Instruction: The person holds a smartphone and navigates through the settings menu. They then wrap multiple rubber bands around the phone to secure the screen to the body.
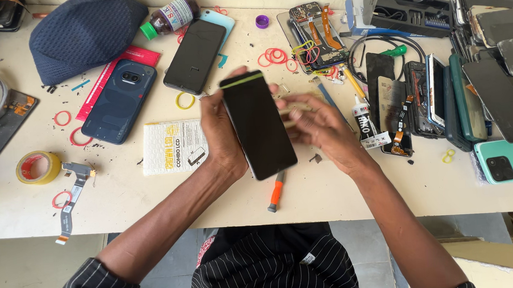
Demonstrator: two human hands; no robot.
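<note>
Gripping a black phone (258,126) edgewise, left hand (220,134); right hand (321,131) beside, blurred fingers pinching a yellow rubber band (293,109).

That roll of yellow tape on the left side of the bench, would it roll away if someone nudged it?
Probably not: the yellow tape roll lies flat on its side on the table, so a nudge would likely just slide it. Stood on edge, its round shape would probably roll. It looks like a hollow ring, so likely light and easy to lift.
</note>
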